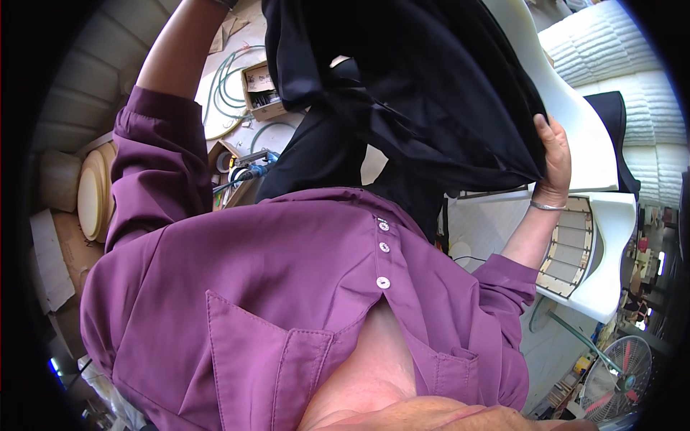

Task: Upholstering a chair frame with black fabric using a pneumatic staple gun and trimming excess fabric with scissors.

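A large piece of smooth black fabric (431, 79) hangs spread in front of me, with folds and dark hollows in it. My right hand (555, 154) grips its lower right edge, the thumb on top and the fingers hidden behind the cloth. A silver bracelet circles that wrist. My left arm (169, 61) reaches up past the top edge of the picture, where the hand is out of sight. Behind and beside the fabric on the right stands a curved white foam piece (593, 136).
Another white foam piece (611, 258) has a curved webbed panel (568, 248). Left, a cardboard box (264, 104) and green hose (223, 86) lie near a blue power tool (251, 171). Round pale pads (93, 190) lean far left. White wadding (647, 108) and a fan (617, 381) are right.
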A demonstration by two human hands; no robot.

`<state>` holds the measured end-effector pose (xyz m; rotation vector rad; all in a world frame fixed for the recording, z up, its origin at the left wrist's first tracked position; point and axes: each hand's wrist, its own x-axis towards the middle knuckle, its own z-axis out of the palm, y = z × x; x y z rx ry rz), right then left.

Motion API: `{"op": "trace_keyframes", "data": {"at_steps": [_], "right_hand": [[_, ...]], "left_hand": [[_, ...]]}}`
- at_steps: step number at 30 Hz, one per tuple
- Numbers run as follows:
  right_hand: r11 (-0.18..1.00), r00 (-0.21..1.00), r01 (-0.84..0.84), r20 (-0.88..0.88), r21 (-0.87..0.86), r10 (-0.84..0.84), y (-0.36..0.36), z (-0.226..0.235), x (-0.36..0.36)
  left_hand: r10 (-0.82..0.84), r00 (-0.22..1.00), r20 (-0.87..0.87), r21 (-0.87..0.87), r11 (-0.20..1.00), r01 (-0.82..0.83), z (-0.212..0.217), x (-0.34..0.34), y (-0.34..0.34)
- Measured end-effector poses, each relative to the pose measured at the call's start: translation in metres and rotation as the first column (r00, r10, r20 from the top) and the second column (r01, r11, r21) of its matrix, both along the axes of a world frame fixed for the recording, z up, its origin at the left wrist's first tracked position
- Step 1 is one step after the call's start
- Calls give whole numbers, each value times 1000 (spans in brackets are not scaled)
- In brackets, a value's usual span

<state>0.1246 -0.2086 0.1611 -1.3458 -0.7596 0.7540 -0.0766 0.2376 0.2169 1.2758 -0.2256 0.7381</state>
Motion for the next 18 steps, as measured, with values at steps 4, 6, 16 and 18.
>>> {"op": "trace_keyframes", "data": {"at_steps": [4, 6, 16, 18], "right_hand": [[985, 975, 123, -201, 118, -98, 16, -4, -12], [971, 966, 172, -220, 166, -133, 15, -6, -12], [962, 990, 143, -48, 233, -136, 26, 20, -25], [996, 988, 44, 143, 75, -54, 20, 20, -19]], "left_hand": [[126, 890, -437, 670, 707, 229, -36, 11, 50], [734, 618, -283, 909, -1, 417, -8, 6, -41], [-37, 703, -710, 575, 546, 610, -37, 86, -174], [339, 891, -302, 943, 243, 228, -33, 92, -154]]}}
